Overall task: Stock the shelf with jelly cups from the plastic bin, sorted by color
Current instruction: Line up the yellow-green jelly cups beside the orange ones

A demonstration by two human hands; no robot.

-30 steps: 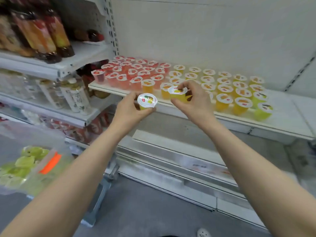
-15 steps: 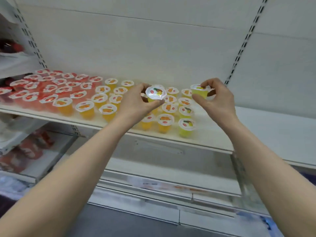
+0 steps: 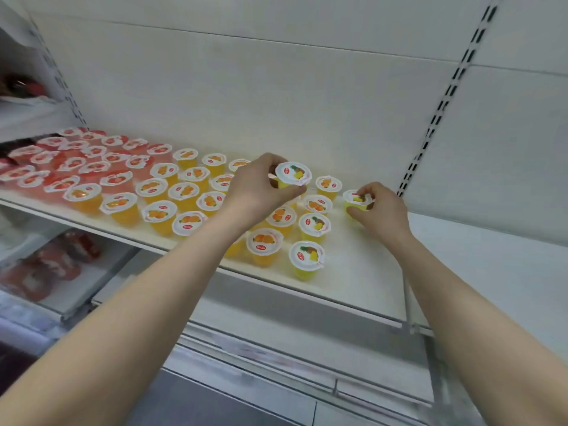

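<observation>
Placement of yellow jelly cups at the right end of the shelf (image 3: pixel 362 272), head view. The left hand (image 3: pixel 258 189) grips one yellow cup (image 3: pixel 293 176), fingers curled round it, raised over the far rows. The right hand (image 3: pixel 379 210) pinches a second yellow cup (image 3: pixel 355 200) low at the far right; whether its base touches the shelf cannot be told. Two standing yellow cups (image 3: pixel 314 225) sit near the front edge, just right of the orange cups (image 3: pixel 183 190). Red cups (image 3: pixel 70 162) fill the left end. The plastic bin is out of view.

Judged from this layout, the step goes well if each cup is set down upright, lid up, in line with the yellow column. It should sit close beside its neighbour without knocking it, always right of the orange block. Release should come only once the base sits flat.

Count:
- Yellow cups: four, two standing and two in the hands.
- Orange cups: about seventeen showing, with others possibly hidden behind the left forearm.
- Red cups: roughly twenty, too blurred for an exact tally.
</observation>
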